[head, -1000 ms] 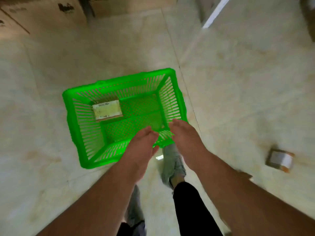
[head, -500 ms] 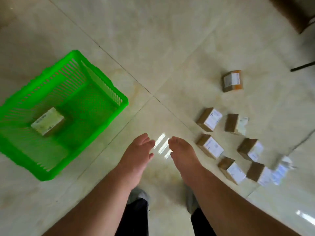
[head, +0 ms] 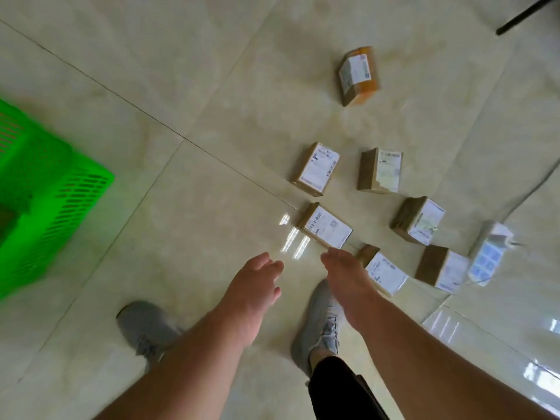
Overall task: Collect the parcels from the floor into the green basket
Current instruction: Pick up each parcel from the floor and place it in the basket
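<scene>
Seven parcels (head: 325, 228) lie scattered on the floor (head: 212, 86) from twelve to three o'clock; the green basket (head: 45, 201) sits well apart at nine. My worry: a rushed two-handed grab could knock neighbouring boxes away. My left hand (head: 254, 291) and right hand (head: 348, 280) hang loosely open, empty, touching nothing.

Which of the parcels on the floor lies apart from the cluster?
The orange-taped parcel, alone at the far end. The other six brown parcels sit grouped nearer the right hand.
</scene>
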